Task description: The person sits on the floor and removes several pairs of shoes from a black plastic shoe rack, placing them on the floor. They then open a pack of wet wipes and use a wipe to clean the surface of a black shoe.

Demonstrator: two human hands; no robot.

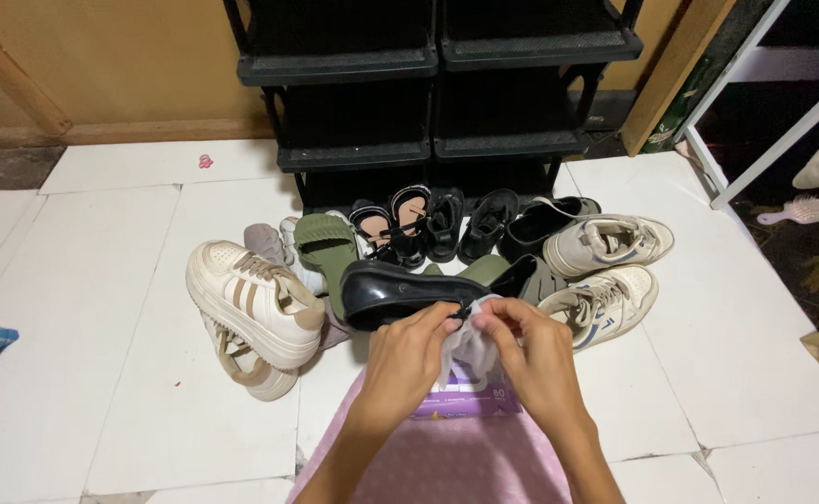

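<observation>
Both hands together over a thin white wet wipe [470,347], left hand [408,355] and right hand [533,359] pinching it between fingertips, just above a purple wipe packet [470,399] resting on pink cloth [447,467]. Directly beyond the fingers, touching or nearly touching them, a glossy black shoe [395,291], smooth and rounded, lying at the near edge of the pile.

Best handled, judging by the frame, by spreading the wipe flat across the fingertips before pressing it on the shoe; a bunched wipe only smears. Steadying the shoe with one hand, wiping with the other in long strokes along the glossy upper.

Around it: chunky cream platform sneakers [253,308] with tan stripes and laces, thick ridged soles; a matte olive slide sandal [327,245], rubbery looking; strappy black sandals [409,224]; a pair of white low sneakers [605,271] with blue trim (leather-like, creased). Behind, a black plastic shoe rack [433,103], shelves bare. Underneath, white floor panels [102,308], flat and seamed.
</observation>
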